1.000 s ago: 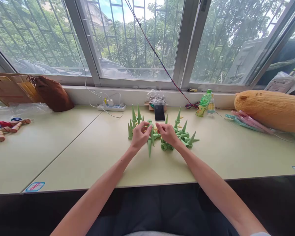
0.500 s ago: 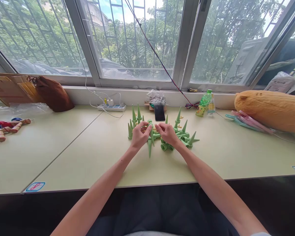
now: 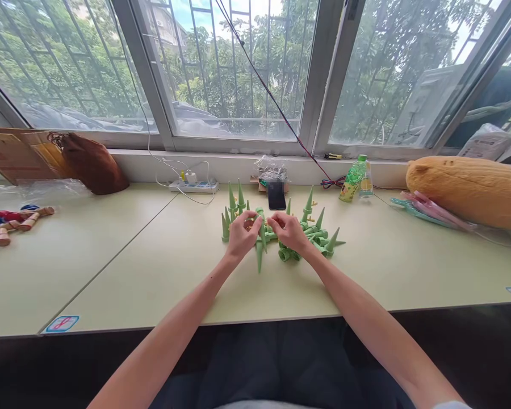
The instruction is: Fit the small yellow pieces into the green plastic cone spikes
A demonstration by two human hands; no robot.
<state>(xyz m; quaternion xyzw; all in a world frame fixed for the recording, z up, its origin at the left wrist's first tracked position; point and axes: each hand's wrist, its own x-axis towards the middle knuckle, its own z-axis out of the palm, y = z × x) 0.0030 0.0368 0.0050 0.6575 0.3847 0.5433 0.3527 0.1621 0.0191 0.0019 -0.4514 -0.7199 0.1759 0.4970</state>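
Observation:
My left hand point(image 3: 243, 232) pinches a green cone-shaped piece point(image 3: 263, 234) whose point hangs downward. Close to its right, my right hand point(image 3: 287, 228) has its thumb and fingers pressed together; whatever they hold is too small to make out. Under and between both hands lie more green pointed pieces point(image 3: 259, 258). Upright green cones point(image 3: 232, 199) stand behind my left hand. A pile of green tubes and cones point(image 3: 317, 234) lies to the right of my right hand, some with small yellow parts.
A black phone point(image 3: 276, 196) lies behind the pieces, near a power strip point(image 3: 196, 186). Bottles point(image 3: 352, 179) and an orange plush point(image 3: 464, 190) are at the back right. Wooden toys point(image 3: 12, 221) and a brown bag point(image 3: 93, 165) are at the left.
My right hand has shifted very slightly left, toward the piece in my left hand. My left hand looks the same.

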